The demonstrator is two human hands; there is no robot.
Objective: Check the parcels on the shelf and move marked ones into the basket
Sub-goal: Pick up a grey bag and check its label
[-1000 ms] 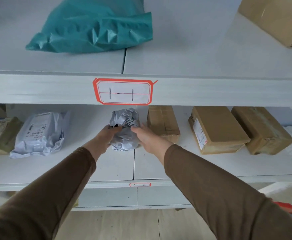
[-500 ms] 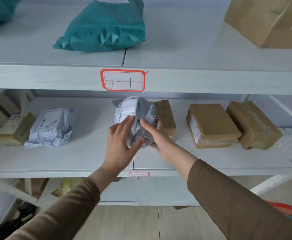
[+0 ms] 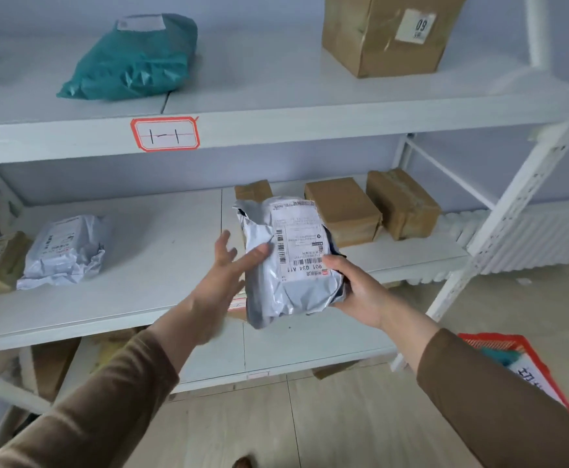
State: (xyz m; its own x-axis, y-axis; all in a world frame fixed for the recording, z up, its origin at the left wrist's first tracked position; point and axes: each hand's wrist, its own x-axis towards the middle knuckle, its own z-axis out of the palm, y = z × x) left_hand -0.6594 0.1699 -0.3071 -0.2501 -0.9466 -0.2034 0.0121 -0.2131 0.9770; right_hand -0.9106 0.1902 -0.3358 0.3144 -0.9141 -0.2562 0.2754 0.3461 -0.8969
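My right hand (image 3: 361,292) grips the grey parcel (image 3: 290,265) off the shelf (image 3: 141,265), label up; left hand (image 3: 222,275) is open, fingertips touching it. Slick film — a one-sided hold could slip before the basket (image 3: 526,363).

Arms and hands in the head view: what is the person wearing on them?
Both arms wear long brown sleeves ending at the wrists. The left hand and right hand are bare: no gloves, and no rings, watch or markings visible.
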